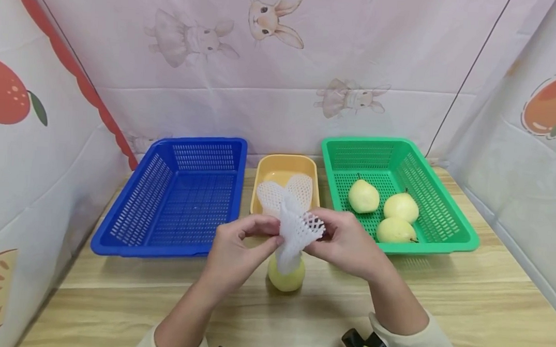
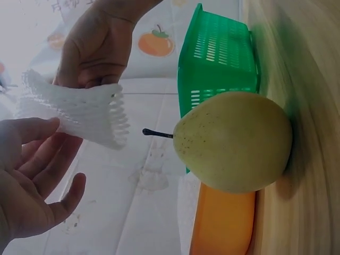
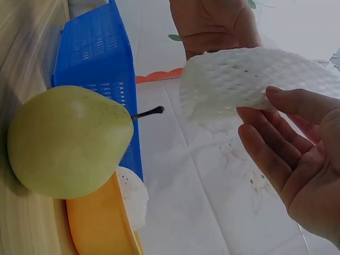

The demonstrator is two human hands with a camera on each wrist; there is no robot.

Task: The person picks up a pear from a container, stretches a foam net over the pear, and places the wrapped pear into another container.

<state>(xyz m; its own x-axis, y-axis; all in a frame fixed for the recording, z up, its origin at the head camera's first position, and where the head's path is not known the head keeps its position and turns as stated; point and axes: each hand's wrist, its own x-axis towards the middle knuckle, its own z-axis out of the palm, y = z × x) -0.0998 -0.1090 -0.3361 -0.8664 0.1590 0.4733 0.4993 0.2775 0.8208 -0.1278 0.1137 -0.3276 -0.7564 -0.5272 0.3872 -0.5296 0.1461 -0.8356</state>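
A white foam fruit net (image 1: 292,231) is held between both hands above a pear (image 1: 286,278). My left hand (image 1: 237,252) pinches its left side between thumb and fingers. On the other side my right hand (image 1: 345,242) pinches the net near its flared upper end. In the left wrist view the net's open lower end faces the stem of the pear (image 2: 234,141), with a gap between them. The pear stands upright on the table, stem up, and neither hand touches it. The right wrist view shows the net (image 3: 239,79) spread as a wide sleeve.
A blue basket (image 1: 163,248) stands on the left. At the right, a green basket (image 1: 442,243) holds three pears (image 1: 363,196). Between them a yellow tray (image 1: 288,161) contains more foam nets (image 1: 300,187). Printed cloth (image 1: 262,110) hangs behind the wooden table (image 1: 161,287).
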